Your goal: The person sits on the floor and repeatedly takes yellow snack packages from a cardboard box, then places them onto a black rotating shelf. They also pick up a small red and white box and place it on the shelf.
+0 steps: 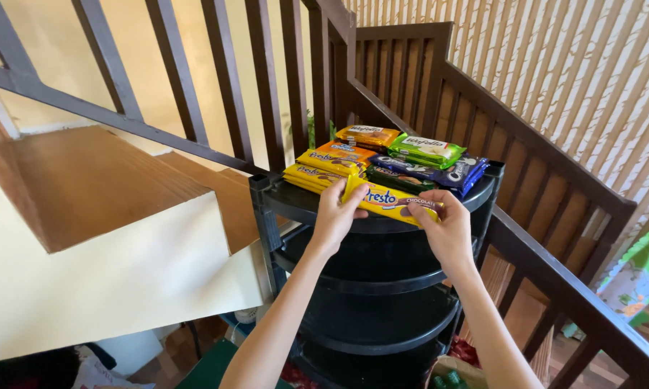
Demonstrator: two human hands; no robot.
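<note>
Hands grip one yellow snack pack (393,202) at its two ends: left hand (336,216) pinches the left end with fingers curled over it, right hand (447,230) closes on the right end. The pack sits tilted at the front edge of the top tier of a black round shelf rack (382,277). Just beyond the left hand lie more yellow packs (311,175) and orange packs (349,148); beyond the right hand, blue packs (447,173) and a green pack (426,150). Behind everything runs a dark wooden stair railing (267,79).
</note>
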